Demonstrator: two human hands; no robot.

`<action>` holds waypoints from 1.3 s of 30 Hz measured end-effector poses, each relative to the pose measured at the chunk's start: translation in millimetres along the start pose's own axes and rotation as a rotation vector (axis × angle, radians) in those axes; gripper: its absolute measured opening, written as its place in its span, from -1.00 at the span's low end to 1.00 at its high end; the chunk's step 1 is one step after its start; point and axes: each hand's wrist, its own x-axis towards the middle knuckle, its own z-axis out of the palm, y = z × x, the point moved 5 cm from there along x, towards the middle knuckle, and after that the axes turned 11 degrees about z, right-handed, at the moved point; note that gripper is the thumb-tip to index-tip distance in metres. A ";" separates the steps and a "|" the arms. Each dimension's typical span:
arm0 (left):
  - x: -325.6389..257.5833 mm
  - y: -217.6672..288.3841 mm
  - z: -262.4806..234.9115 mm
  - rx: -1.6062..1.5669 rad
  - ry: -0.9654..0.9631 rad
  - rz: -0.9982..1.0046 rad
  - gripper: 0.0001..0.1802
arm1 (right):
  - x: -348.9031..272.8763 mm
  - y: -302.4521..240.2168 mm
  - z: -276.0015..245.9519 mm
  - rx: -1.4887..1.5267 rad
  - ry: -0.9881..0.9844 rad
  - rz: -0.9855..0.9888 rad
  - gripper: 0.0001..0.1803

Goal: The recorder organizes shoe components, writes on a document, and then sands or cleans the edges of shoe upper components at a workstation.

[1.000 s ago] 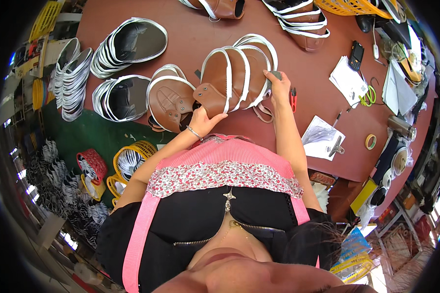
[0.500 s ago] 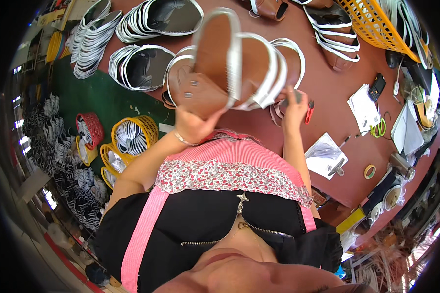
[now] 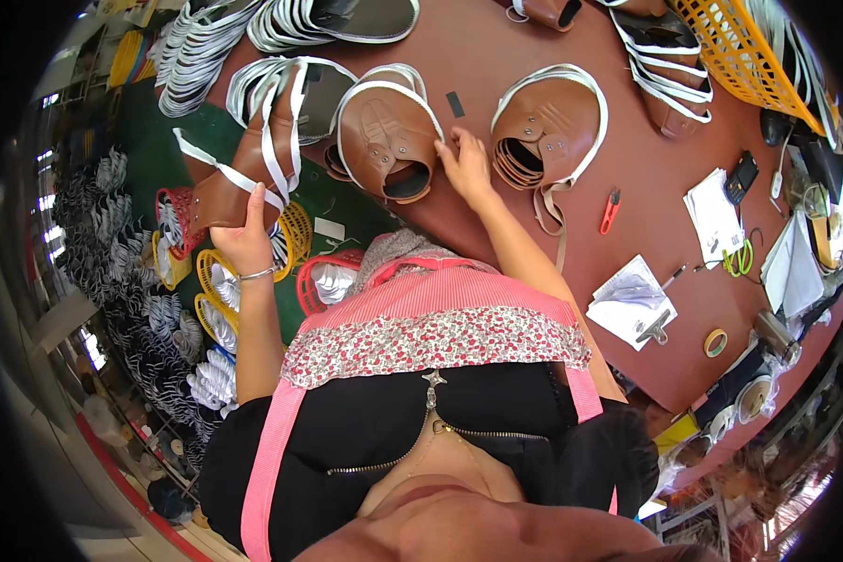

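Left hand (image 3: 245, 242) raised off to the left of the tabletop (image 3: 534, 244), fingers clamped round the lower end of a brown leather sandal upper (image 3: 244, 164) with white straps, held up in the air over the green floor area and the baskets below. Right hand (image 3: 465, 164) stretched forward onto the reddish-brown tabletop, fingers loosely spread and resting at the edge of a stack of brown sandal uppers with white trim (image 3: 384, 140), touching its right rim, closed on nothing. Just to the right of that hand, a second stack of brown uppers (image 3: 548, 131) with a loose strap trailing down toward the near edge. Red thread snips (image 3: 609, 211) lying beside that strap. Further right, a sheet of white paper (image 3: 712, 215), a dark phone-like device (image 3: 742, 176), green-handled scissors (image 3: 738, 258), and a roll of tape (image 3: 716, 342) near the tabletop's edge. More papers with a metal clip (image 3: 632, 302) close to the right forearm. Orange plastic basket (image 3: 731, 47) at the far right corner. Rows of white-edged soles (image 3: 201, 56) fanned out at the far left. Yellow and red baskets (image 3: 211, 281) holding white pieces down on the left, beneath the raised upper.
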 end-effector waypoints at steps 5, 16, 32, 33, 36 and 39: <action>16.3 -20.0 -10.2 -0.060 0.008 0.010 -0.52 | 47.3 -4.0 20.3 -0.076 -0.354 0.284 -0.12; 46.7 -56.8 -39.2 -0.212 -0.067 0.053 -0.50 | -21.3 -105.2 93.3 0.632 -0.875 0.502 -0.44; -41.8 -139.4 79.0 0.574 -1.233 0.407 -0.56 | -20.9 2.0 94.5 0.645 0.142 0.814 -0.70; -43.1 -136.8 86.0 0.468 -1.180 0.468 -0.57 | -26.4 -4.8 92.9 0.640 0.138 0.812 -0.70; -39.1 -129.1 84.7 0.291 -1.087 0.592 -0.59 | -48.4 -8.5 85.0 0.699 0.138 0.892 -0.54; -33.0 -120.1 62.6 0.329 -1.168 0.517 -0.59 | -54.9 -31.7 93.3 0.992 -0.068 0.937 -0.48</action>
